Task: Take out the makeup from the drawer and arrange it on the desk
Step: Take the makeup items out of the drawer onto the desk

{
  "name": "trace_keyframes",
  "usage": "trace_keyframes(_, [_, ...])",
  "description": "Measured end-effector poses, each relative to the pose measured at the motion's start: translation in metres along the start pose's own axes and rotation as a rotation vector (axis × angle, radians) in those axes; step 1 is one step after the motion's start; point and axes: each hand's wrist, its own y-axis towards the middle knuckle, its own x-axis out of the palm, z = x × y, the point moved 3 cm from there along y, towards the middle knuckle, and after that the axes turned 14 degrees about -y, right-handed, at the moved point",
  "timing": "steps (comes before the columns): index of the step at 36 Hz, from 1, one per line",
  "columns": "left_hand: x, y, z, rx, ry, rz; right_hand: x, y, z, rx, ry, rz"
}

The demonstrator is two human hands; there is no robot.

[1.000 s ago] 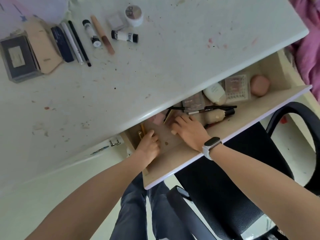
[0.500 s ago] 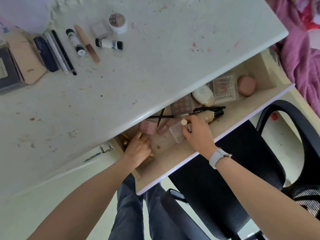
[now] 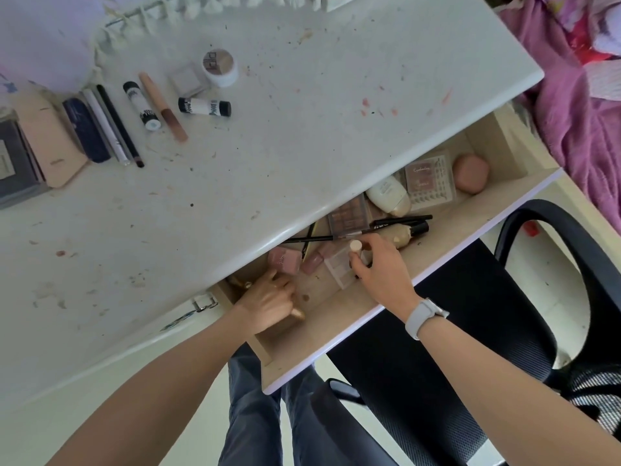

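The open drawer (image 3: 336, 334) sticks out under the white desk (image 3: 302, 146). My right hand (image 3: 379, 267) pinches a small cream-capped stick (image 3: 355, 245) above a clear palette (image 3: 337, 269) in the drawer. My left hand (image 3: 268, 302) is curled round a gold tube (image 3: 298, 313) at the drawer's left end. Still in the drawer are a pink compact (image 3: 284, 260), a brown eyeshadow palette (image 3: 347, 219), a black pencil (image 3: 322, 238), a foundation bottle (image 3: 408, 233), a white bottle (image 3: 388, 196), a lash box (image 3: 430, 179) and a sponge (image 3: 470, 173).
At the desk's back left lie a white jar (image 3: 220, 67), a square compact (image 3: 186, 79), two black-and-white tubes (image 3: 204, 107), a beige stick (image 3: 163, 105), pencils (image 3: 119, 127), a navy case (image 3: 85, 129) and a dark box (image 3: 13, 163). A black chair (image 3: 453, 331) stands under the drawer.
My right hand went from lying flat on the drawer floor to lifting the cream-capped stick. My left hand stayed at the drawer's left end. The view shifted a little.
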Motion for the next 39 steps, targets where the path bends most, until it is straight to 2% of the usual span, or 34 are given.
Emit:
trace_keyframes(2, [-0.013,-0.003,0.007,0.030,-0.074,0.132,-0.003,0.001,0.002,0.036,0.073,0.024])
trace_keyframes(4, [-0.028,-0.006,0.014,0.025,-0.245,0.225,-0.006,0.002,0.004,0.079,0.167,0.044])
trace_keyframes(10, [-0.089,-0.009,0.028,-0.019,-0.555,0.699,-0.030,0.009,0.001,0.156,0.444,0.219])
trace_keyframes(13, [-0.115,-0.012,0.021,-0.198,-0.856,0.824,-0.048,0.013,-0.010,0.171,0.577,0.304])
trace_keyframes(17, [-0.139,-0.023,-0.004,-0.457,-1.323,1.052,-0.065,0.023,-0.038,0.126,0.722,0.285])
trace_keyframes(20, [-0.145,-0.037,-0.036,-0.628,-1.657,1.126,-0.066,0.035,-0.066,0.040,0.735,0.186])
trace_keyframes(23, [-0.140,-0.061,-0.069,-0.775,-1.894,1.185,-0.056,0.052,-0.097,-0.006,0.639,0.062])
trace_keyframes(29, [-0.109,-0.126,-0.113,-1.015,-1.850,1.214,-0.024,0.062,-0.172,-0.179,0.397,-0.104])
trace_keyframes(33, [-0.086,-0.166,-0.134,-1.158,-1.689,1.208,0.001,0.057,-0.228,-0.277,0.349,-0.104])
trace_keyframes(39, [-0.075,-0.199,-0.155,-1.150,-1.545,1.233,0.037,0.049,-0.295,-0.339,0.240,-0.098])
